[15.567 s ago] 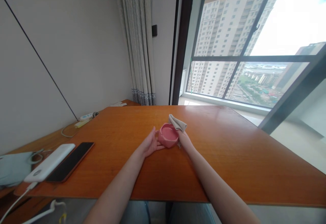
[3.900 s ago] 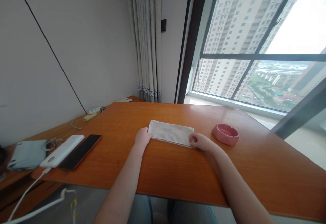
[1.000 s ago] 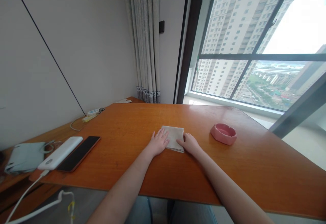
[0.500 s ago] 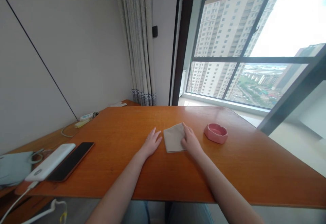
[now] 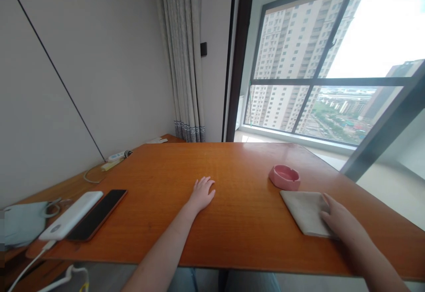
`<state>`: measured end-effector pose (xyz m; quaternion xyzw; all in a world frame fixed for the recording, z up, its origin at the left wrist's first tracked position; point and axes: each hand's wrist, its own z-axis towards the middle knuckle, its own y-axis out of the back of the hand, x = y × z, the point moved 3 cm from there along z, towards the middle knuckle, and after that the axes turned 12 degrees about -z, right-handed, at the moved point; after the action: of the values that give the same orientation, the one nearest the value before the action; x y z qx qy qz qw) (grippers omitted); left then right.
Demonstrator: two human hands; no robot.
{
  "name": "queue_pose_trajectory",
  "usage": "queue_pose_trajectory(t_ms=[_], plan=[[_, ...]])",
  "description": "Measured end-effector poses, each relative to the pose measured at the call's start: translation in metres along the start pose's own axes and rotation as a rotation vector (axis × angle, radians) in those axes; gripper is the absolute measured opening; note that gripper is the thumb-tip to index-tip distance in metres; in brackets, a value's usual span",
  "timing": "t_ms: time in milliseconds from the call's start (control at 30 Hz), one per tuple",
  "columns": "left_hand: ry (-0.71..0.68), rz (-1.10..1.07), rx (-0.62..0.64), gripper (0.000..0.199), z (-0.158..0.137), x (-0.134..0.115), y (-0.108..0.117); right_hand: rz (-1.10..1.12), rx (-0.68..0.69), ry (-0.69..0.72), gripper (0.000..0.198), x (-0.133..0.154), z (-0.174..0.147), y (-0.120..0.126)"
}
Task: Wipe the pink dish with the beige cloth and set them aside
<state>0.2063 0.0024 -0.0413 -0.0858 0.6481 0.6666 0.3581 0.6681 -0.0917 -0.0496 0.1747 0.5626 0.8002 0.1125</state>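
Cloth (image 5: 309,213) looks plain pale beige, folded into a flat square.

We count 2 hands: 1 left hand (image 5: 202,194) and 1 right hand (image 5: 343,222). We find 1 folded cloth (image 5: 305,213) and 1 pink dish (image 5: 282,184). We tally 1 phone (image 5: 97,214), 1 white power bank (image 5: 72,215) and 1 pale pouch (image 5: 25,223), and 1 wooden tabletop (image 5: 239,239). Around us we number 1 curtain (image 5: 184,57), 1 black wall plate (image 5: 203,49) and 1 window (image 5: 314,81), with 4 panes in view. We cannot tell how many white cables (image 5: 49,245) there are.
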Motion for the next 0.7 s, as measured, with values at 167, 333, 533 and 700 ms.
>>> queue_pose_trajectory(t_ms=[167,333,533,700], plan=[[-0.001,-0.001,0.014,0.041,-0.001,0.000,0.000,-0.274,-0.148,-0.105,0.054,0.061,-0.016,0.023],[-0.044,-0.074,-0.038,0.032,-0.003,-0.010,0.009,0.015,-0.121,0.336,0.048,0.200,-0.039,0.041],[-0.202,-0.360,-0.045,0.027,-0.006,-0.028,0.023,0.242,0.338,0.680,0.027,0.333,-0.063,0.027],[-0.123,-0.273,0.002,0.017,-0.007,-0.021,0.024,0.338,0.338,0.745,0.025,0.363,-0.068,0.004]])
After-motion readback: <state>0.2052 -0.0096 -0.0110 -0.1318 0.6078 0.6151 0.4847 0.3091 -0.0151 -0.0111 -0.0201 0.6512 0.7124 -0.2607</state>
